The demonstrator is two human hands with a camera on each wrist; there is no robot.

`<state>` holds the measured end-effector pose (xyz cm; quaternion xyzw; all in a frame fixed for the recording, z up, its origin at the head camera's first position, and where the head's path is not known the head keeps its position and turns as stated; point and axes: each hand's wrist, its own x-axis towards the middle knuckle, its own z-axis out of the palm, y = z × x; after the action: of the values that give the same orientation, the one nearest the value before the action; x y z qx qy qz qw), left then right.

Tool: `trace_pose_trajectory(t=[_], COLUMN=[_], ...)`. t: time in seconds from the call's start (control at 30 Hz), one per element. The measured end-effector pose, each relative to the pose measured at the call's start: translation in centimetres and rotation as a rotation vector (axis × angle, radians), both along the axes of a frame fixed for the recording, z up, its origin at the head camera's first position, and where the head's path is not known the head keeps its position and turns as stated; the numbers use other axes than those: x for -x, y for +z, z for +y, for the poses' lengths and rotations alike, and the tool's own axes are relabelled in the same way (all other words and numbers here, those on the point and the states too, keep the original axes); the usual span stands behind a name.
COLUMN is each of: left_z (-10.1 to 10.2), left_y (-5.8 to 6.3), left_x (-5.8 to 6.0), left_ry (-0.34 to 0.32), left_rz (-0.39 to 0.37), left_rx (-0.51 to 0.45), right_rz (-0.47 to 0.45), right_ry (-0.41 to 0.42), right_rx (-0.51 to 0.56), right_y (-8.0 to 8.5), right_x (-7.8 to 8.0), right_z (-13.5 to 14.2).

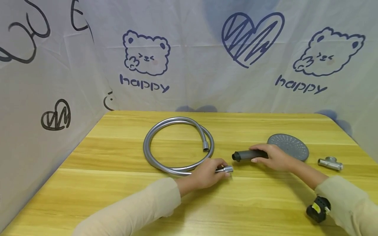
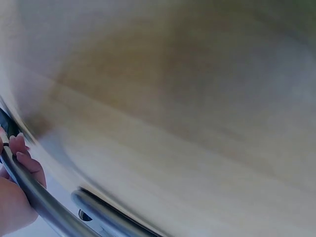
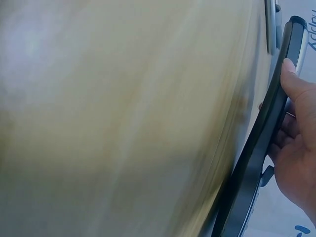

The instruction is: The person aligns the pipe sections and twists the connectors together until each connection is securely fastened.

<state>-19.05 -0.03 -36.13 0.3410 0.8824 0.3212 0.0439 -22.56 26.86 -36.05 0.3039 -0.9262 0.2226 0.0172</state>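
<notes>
A grey shower head (image 1: 289, 146) with a round, dotted face is in my right hand (image 1: 274, 157); thumb and fingers grip its dark handle (image 1: 248, 155). The handle's threaded end points left. My left hand (image 1: 208, 173) pinches a silver shower hose (image 1: 149, 157) just behind its metal end fitting (image 1: 228, 168), which points right, a short gap from the handle's end. In the left wrist view the hose (image 2: 42, 200) runs through the curled fingers. The right wrist view has the thumb lying along the handle (image 3: 269, 113).
Coiled on the wooden table (image 1: 118, 196), the hose has its other end fitting (image 1: 205, 146) inside the loop. A silver T-shaped pipe fitting (image 1: 330, 163) lies right of the shower head. White cloth walls (image 1: 195, 65) with drawings stand behind and to the left.
</notes>
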Motion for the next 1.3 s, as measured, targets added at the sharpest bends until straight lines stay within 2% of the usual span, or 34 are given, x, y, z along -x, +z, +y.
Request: trace_pose_trajectory(t=[0.33,0.53,0.8,1.13,1.3], left_z=[0.1,0.2,0.4,0.4,0.5], left_y=[-0.2,-0.2,-0.2,-0.2,-0.3], left_x=[0.0,0.1,0.1,0.3,0.3], left_ry=[0.035,0.069,0.097,0.104,0.106], left_rz=[0.045,0.018,0.01,0.011,0.006], left_rx=[-0.025,-0.041,-0.056,-0.06,-0.059], right_rz=[0.043,0.048,0.125,0.162,0.23], right_ry=[0.075,0.09,0.128,0.149,0.194], right_rx=[-0.027,-0.003,-0.022,-0.057,-0.043], right_y=[-0.5,-0.4,-0.6,-0.6,-0.9], right_x=[-0.3,-1.0,-1.4,-1.8,-1.7], right_z=[0.1,-0.3,-0.4,-1.1,-1.1])
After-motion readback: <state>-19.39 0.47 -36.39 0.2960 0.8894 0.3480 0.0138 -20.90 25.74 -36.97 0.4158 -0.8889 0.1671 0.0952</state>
